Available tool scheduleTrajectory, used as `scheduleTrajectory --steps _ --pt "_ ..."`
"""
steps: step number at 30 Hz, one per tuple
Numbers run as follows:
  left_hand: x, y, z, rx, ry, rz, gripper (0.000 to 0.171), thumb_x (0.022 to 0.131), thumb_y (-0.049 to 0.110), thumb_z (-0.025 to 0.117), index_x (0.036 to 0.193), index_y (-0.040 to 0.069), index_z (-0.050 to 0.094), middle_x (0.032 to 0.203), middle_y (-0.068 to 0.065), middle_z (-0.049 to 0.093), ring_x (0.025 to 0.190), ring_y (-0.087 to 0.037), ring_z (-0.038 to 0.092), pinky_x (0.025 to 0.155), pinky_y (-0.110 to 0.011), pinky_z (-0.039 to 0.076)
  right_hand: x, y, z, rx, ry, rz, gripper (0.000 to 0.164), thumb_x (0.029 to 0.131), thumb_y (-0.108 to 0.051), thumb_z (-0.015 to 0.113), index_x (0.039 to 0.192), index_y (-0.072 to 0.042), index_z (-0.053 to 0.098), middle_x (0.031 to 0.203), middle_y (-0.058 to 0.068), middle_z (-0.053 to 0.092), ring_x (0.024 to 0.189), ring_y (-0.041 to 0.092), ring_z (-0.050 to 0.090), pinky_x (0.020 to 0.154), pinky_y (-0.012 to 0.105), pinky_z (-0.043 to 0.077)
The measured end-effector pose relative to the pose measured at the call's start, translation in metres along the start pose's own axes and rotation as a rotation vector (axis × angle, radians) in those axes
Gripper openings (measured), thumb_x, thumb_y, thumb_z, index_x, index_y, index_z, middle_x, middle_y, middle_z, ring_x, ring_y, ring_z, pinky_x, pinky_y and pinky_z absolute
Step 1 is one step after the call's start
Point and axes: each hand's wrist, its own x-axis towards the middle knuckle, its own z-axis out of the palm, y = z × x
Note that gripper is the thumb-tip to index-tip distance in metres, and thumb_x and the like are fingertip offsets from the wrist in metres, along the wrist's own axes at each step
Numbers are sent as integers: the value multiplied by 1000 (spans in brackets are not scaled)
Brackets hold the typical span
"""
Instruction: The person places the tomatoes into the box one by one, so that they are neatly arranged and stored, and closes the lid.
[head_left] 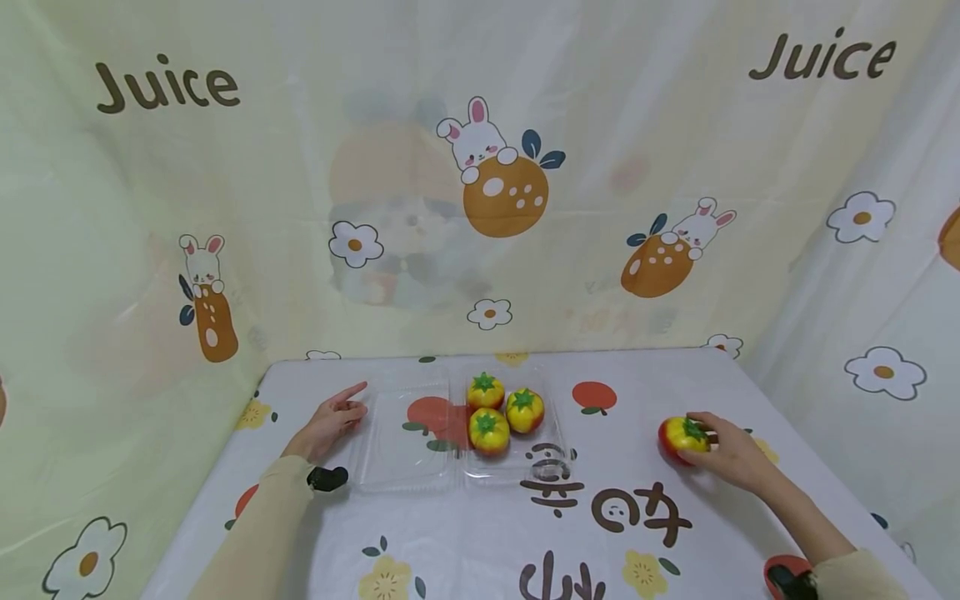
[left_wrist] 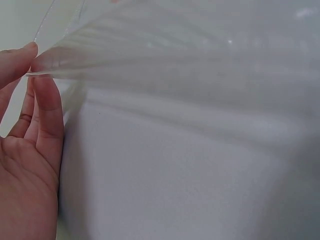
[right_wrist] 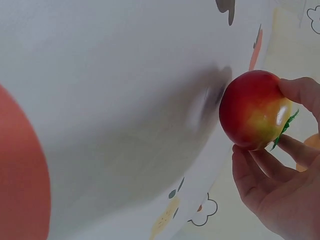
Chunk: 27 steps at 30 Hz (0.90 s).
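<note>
I see the right hand [head_left: 726, 457] gripping a round red-and-yellow, green-leaved fruit [head_left: 678, 442], well right of an opened clear plastic box [head_left: 408, 485] holding three matching fruits [head_left: 489, 435]; only my left wrist view clearly shows the left hand [left_wrist: 31, 150] pinching that box.

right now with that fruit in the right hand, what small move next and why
I'd probably carry the held fruit to the clear container: the right hand grips it apart from there, while three similar fruits sit in the right half with bare space at its near right corner.
</note>
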Motion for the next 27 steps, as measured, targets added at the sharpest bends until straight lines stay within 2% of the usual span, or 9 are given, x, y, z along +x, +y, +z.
scheduleTrajectory --steps 9,18,27 --pt "0 0 1 1 2 -1 62 97 3 59 153 8 35 93 2 53 77 -9 54 69 -20 47 3 -13 0 7 5 6 67 85 -25 77 134 9 47 125 35 53 104 49 55 82 56 52" --pt "0 0 0 8 -7 9 62 97 3 60 154 8 34 94 1 53 78 -9 54 69 -21 47 12 -26 2 10 7 12 69 84 -28 77 136 5 47 127 33 53 106 46 54 81 52 54" --pt "-1 1 0 5 -4 6 62 97 3 60 154 8 34 94 1 54 78 -9 54 70 -21 47 20 -43 5 15 1 -17 70 83 -29 78 137 5 48 128 32 53 106 45 55 80 52 55"
